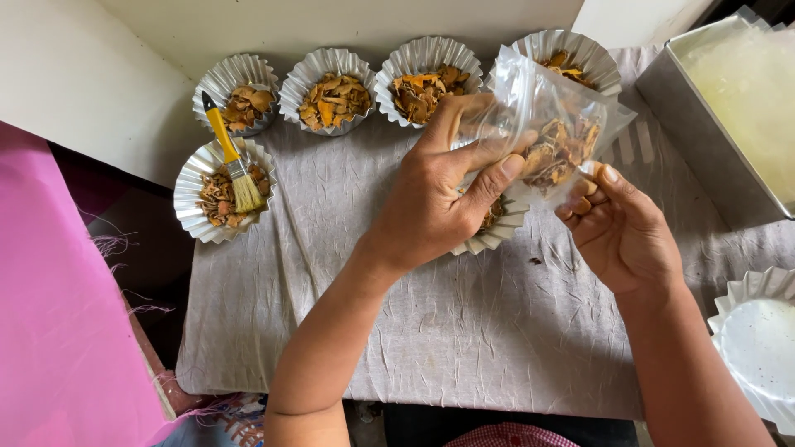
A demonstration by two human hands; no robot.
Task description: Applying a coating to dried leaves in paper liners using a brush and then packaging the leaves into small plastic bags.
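My left hand (435,194) and my right hand (623,232) together hold a clear plastic bag (556,116) with dried orange-brown pieces inside. The left hand grips the bag's left side from above; the right hand's fingers pinch its lower right edge. Beneath the hands a fluted foil cup (497,234) with a few dried pieces sits on the grey cloth (414,331), mostly hidden by my left hand.
Several fluted foil cups of dried pieces line the back: (237,91), (329,79), (426,70), (571,50). A yellow-handled brush (233,161) lies across another cup (199,203). A metal tray (704,124) stands at right, an empty cup (758,348) lower right, pink fabric (58,314) left.
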